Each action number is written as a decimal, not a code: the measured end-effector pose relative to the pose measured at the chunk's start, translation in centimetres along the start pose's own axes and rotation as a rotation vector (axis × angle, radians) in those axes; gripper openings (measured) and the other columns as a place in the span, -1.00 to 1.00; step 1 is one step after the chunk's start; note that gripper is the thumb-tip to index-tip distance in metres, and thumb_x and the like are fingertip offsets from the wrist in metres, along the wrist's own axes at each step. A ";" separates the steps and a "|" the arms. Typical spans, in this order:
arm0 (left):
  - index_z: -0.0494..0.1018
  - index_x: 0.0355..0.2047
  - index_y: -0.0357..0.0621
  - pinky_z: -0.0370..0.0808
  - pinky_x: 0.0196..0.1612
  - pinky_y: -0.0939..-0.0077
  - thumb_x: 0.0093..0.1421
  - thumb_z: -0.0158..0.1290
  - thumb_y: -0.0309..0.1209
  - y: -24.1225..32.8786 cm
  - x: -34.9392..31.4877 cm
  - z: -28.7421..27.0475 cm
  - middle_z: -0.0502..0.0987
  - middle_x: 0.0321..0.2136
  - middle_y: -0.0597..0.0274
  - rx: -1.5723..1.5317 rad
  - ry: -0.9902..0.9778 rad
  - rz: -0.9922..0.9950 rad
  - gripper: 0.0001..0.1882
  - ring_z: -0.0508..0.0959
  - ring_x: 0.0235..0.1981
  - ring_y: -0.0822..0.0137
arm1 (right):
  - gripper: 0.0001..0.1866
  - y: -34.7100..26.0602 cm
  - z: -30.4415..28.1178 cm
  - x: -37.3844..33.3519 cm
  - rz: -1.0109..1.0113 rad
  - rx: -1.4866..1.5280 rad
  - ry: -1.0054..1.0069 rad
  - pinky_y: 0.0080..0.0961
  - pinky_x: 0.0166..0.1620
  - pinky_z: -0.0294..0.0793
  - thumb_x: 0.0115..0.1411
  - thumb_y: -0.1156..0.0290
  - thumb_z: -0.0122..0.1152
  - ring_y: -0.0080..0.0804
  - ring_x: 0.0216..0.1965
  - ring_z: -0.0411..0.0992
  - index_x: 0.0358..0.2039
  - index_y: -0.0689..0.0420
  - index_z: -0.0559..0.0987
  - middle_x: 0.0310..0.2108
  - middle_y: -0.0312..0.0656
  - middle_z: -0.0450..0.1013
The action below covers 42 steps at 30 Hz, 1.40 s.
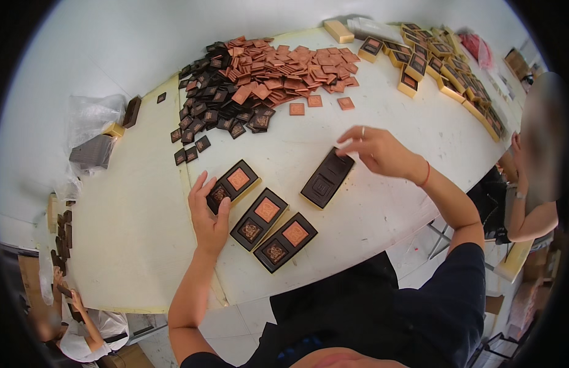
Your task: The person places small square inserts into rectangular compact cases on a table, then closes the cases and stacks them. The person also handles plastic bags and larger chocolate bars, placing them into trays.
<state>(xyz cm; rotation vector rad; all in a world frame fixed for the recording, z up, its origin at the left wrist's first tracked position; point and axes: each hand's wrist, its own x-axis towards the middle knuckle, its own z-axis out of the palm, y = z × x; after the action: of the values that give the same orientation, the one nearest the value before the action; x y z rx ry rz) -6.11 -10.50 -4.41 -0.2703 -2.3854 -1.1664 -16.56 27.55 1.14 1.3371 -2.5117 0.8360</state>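
Observation:
My left hand (209,224) grips the lower-left end of a small black two-compartment box (242,170), its thumb on the near side and fingers along the other. In that box sit one orange-brown square and one dark square. Two similarly filled boxes lie side by side nearer me, a middle box (259,219) and a nearest box (288,243). My right hand (383,152) has its fingers apart at the far end of a box with bare dark recesses (324,184). Whether its fingertips touch that box is hard to tell. I see nothing in its fingers.
Heaps of dark squares (205,104) and orange-brown squares (284,67) cover the table's far side. Many gold-sided boxes (419,61) stand at the far right. Clear plastic wrap (97,116) lies at the left edge. Other people sit at right and lower left.

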 end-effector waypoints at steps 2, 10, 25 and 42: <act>0.39 0.09 -0.25 0.18 0.31 0.21 0.28 0.08 -0.35 1.6 1.2 0.4 0.31 0.23 -0.07 0.120 -0.018 0.092 -0.59 0.31 0.26 0.02 | -0.77 1.2 -0.2 1.4 0.076 0.071 0.061 -0.36 -0.21 0.52 0.09 0.66 0.16 -0.24 -0.26 0.50 -0.25 0.10 0.60 -0.22 -0.21 0.53; 0.38 -0.04 -0.24 0.42 -0.03 0.20 0.01 0.22 0.24 14.1 8.3 6.7 0.59 -0.26 0.09 0.491 -0.697 -0.058 -0.19 0.58 -0.25 0.05 | -0.69 8.7 7.5 11.2 0.362 -0.165 0.008 -0.20 -0.16 0.50 0.10 0.16 0.20 -0.08 -0.21 0.51 -0.33 0.16 0.56 -0.36 -0.05 0.53; 0.31 0.11 -0.08 0.48 -0.07 0.17 -0.07 0.23 -0.33 9.3 7.8 9.2 0.51 -0.16 0.02 0.294 -0.809 0.002 -0.33 0.54 -0.12 0.04 | -0.92 1.8 4.0 1.5 0.303 0.883 0.150 -0.68 -0.24 0.45 0.26 0.52 0.20 -0.68 -0.35 0.46 -0.24 0.21 0.55 -0.36 -0.33 0.56; 0.41 0.06 -0.04 0.47 0.00 0.28 0.01 0.31 -0.25 7.0 8.0 8.7 0.49 -0.12 0.21 0.200 -0.698 0.215 -0.41 0.47 -0.05 0.15 | -0.92 -2.2 2.2 -0.7 0.069 0.005 -0.050 -0.33 -0.14 0.38 0.04 0.46 0.36 -0.28 -0.25 0.39 -0.43 0.09 0.61 -0.36 -0.24 0.47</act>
<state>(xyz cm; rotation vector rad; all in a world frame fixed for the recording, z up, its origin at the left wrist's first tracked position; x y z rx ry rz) -13.33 0.43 -0.28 -0.9715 -2.9303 -0.8036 -14.14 25.87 -0.12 1.2957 -2.6093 0.8321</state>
